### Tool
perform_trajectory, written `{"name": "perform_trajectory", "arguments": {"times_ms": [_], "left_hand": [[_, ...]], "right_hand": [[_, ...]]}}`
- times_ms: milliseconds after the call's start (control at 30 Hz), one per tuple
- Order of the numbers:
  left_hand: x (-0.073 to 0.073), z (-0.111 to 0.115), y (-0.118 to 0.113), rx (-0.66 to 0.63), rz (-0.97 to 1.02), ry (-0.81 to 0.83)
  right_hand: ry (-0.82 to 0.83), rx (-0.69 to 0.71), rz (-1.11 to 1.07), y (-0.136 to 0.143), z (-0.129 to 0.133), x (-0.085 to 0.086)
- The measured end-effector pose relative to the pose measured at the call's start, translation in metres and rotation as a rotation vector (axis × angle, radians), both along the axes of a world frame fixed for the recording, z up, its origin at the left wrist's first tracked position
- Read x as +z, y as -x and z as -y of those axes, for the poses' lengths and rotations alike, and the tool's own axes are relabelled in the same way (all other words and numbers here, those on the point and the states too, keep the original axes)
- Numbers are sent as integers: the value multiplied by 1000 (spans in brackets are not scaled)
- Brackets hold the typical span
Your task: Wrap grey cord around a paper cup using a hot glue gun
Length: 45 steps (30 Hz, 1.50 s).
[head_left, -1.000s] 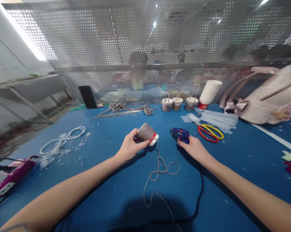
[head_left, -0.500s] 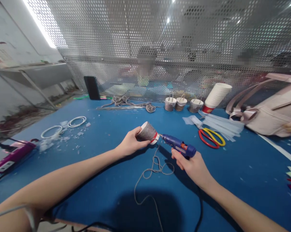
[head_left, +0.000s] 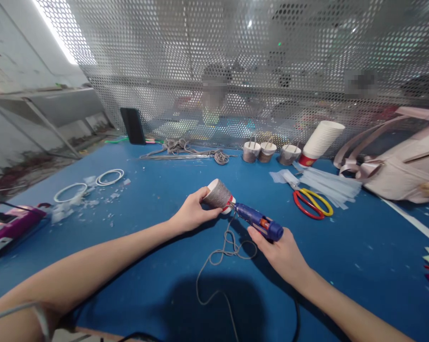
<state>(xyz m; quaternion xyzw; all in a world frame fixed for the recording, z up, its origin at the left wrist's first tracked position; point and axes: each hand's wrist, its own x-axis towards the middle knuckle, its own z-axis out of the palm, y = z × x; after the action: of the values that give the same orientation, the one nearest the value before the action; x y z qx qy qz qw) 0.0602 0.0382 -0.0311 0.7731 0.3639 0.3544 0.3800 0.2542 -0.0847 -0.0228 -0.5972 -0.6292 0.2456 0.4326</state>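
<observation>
A paper cup (head_left: pixel 219 194), mostly wrapped in grey cord, lies tilted in my left hand (head_left: pixel 193 212), its white mouth up to the left and its red and white end down to the right. My right hand (head_left: pixel 280 247) grips a blue glue gun (head_left: pixel 259 221), whose tip meets the red band of the cup or sits very close to it. From that end of the cup, loose grey cord (head_left: pixel 219 256) trails in loops down the blue table (head_left: pixel 157 285).
Scissors with red and yellow handles (head_left: pixel 312 204) lie beside clear glue sticks (head_left: pixel 330 185) at right. Behind stand several wrapped cups (head_left: pixel 251 152), a cup stack (head_left: pixel 321 140) and a phone (head_left: pixel 132 126). White rings (head_left: pixel 109 177) and a purple power strip (head_left: pixel 13 228) are at left.
My right hand has moved left and slightly down with the glue gun, bringing its tip onto or nearer the red band. My left hand still holds the cup in nearly the same place.
</observation>
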Motion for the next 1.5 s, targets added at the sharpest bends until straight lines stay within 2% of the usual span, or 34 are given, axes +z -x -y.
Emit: {"name": "perform_trajectory", "arguments": {"times_ms": [233, 433, 800, 1067, 1300, 1500], "left_hand": [[1, 1, 1, 1, -18, -13], [0, 0, 3, -24, -56, 33], [1, -2, 6, -109, -34, 68], [2, -2, 8, -142, -24, 96], [1, -4, 11, -185, -21, 133], [3, -3, 11, -196, -14, 148]], "right_hand": [[-1, 40, 10, 2, 2, -1], [10, -3, 4, -2, 0, -2], [36, 26, -16, -3, 3, -1], [120, 29, -78, -7, 4, -5], [203, 38, -146, -10, 4, -2], [200, 72, -151, -10, 6, 0]]}}
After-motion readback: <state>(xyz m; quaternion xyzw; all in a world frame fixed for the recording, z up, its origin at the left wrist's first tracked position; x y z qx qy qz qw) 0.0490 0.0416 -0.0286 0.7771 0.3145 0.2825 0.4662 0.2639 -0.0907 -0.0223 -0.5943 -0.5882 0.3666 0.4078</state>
